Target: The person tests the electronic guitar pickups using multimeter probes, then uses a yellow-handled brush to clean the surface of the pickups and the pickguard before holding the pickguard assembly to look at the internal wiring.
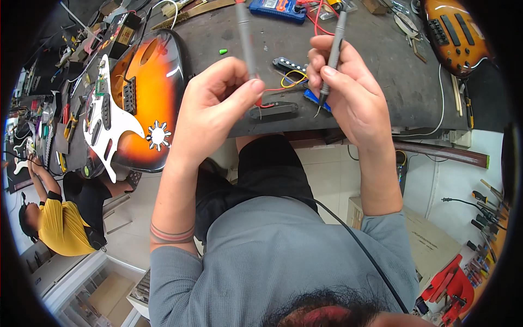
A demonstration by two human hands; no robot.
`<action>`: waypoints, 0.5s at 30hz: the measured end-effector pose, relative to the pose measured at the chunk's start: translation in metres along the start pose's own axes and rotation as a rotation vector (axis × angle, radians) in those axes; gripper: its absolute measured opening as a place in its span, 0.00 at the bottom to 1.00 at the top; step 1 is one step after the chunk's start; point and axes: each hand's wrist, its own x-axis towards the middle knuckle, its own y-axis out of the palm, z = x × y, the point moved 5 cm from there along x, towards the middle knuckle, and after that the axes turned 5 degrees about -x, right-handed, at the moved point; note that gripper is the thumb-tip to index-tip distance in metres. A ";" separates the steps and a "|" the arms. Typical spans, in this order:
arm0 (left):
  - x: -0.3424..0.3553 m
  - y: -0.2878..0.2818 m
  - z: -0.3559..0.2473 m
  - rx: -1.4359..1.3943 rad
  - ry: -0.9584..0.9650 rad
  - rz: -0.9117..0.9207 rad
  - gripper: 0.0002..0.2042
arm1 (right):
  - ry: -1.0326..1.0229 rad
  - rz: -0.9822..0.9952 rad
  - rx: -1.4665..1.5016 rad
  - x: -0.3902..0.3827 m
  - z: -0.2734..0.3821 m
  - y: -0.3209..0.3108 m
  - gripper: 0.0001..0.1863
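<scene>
My left hand [218,106] grips a blurred grey pen-like tool [245,38], with red near its lower end, above a dark pickup bar [281,110] with a red wire. My right hand [351,95] holds a second grey pen-like probe [336,38] slanting down to a thin metal tip beside a small blue object [312,98]. Between the hands lie a pickup [289,66] with silver pole pieces and loops of yellow, red and blue wire [294,77]. Whether either tip touches anything, I cannot tell.
A sunburst guitar body [158,92] with white pickguard [125,124] lies left on the dark bench [218,22]. A blue meter [277,10] sits behind, another guitar body [455,32] at back right. A person in yellow [68,226] works at far left. Boxes [436,245] stand below right.
</scene>
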 end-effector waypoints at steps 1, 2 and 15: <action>-0.004 -0.006 0.010 -0.102 -0.017 -0.023 0.08 | 0.004 -0.002 0.002 -0.003 -0.004 0.000 0.19; -0.007 -0.011 0.021 -0.182 0.008 -0.055 0.06 | -0.012 -0.041 -0.004 -0.007 -0.006 0.000 0.20; -0.024 -0.004 0.060 -0.324 0.163 -0.333 0.08 | -0.190 -0.385 -0.203 -0.039 -0.055 0.007 0.19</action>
